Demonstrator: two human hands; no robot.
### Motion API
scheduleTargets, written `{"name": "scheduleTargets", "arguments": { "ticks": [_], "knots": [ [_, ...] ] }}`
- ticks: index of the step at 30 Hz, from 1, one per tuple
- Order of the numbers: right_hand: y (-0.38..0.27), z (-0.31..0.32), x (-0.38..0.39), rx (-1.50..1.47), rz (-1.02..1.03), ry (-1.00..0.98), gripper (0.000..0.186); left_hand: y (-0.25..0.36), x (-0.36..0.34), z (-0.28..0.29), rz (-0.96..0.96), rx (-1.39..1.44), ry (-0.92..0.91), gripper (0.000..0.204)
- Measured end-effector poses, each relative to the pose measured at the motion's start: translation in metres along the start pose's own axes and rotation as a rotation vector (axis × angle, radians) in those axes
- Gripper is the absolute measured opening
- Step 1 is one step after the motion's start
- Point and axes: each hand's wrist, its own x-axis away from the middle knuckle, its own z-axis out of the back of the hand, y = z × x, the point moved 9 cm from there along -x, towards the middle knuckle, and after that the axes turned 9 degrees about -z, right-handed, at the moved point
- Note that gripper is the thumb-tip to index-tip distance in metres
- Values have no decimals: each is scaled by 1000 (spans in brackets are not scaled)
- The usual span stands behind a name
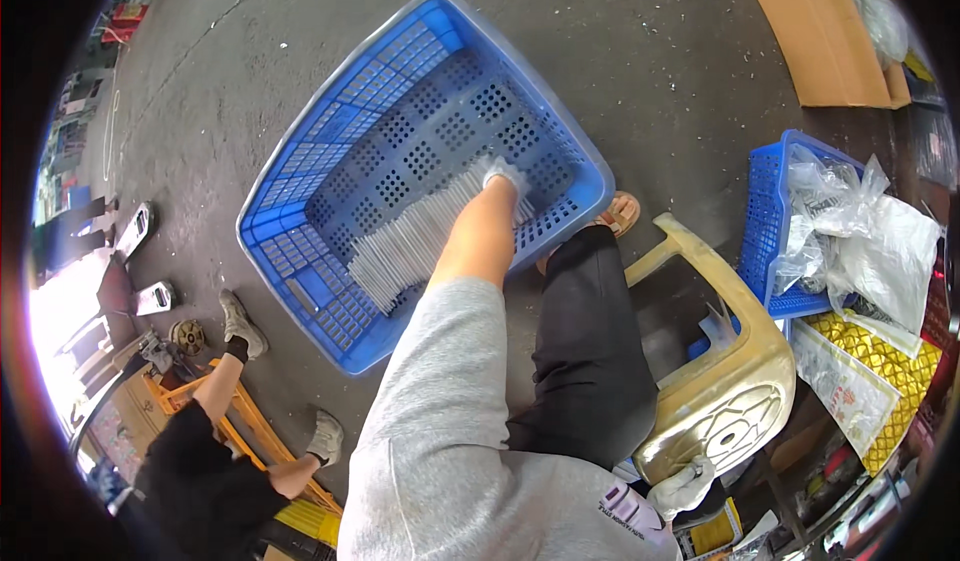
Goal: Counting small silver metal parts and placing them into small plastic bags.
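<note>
A blue plastic basket (545,76) stands on the floor, tilted in view, with perforated walls and base. Inside lies a long row of thin white pieces (410,246), packed side by side; their exact kind is unclear. My left hand (507,174), in a white glove, reaches down into the basket at the right end of that row. Its fingers are foreshortened and blend with the white pieces, so its grip is hidden. Lower right, my right hand (682,489), also white-gloved, rests by the patterned back of a yellowed plastic chair (730,421); its finger pose is unclear.
At right, a second blue basket (760,211) holds clear bags and white packaging (885,256). A cardboard box (815,46) stands beyond it. Yellow quilted material (905,376) lies nearer. On the left, another person in black clothing (205,461) sits beside an orange frame (262,426).
</note>
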Motion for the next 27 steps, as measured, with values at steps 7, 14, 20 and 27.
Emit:
{"name": "scheduleTargets", "arguments": {
  "ticks": [7, 14, 20, 27],
  "knots": [
    [-6, -1, -1, -44, 1, -16, 13, -17, 60, 29, 425, 1027, 261, 29],
    [-21, 6, -8, -135, 112, 41, 16, -36, 159, 99, 488, 875, 660, 29],
    [2, 8, -9, -233, -3, -82, 17, 92, 252, 247, -141, 1920, 988, 21],
    [39, 47, 1, -1026, -456, -306, 20, 299, 273, 364, -722, 1760, 878, 16]
  ]
}}
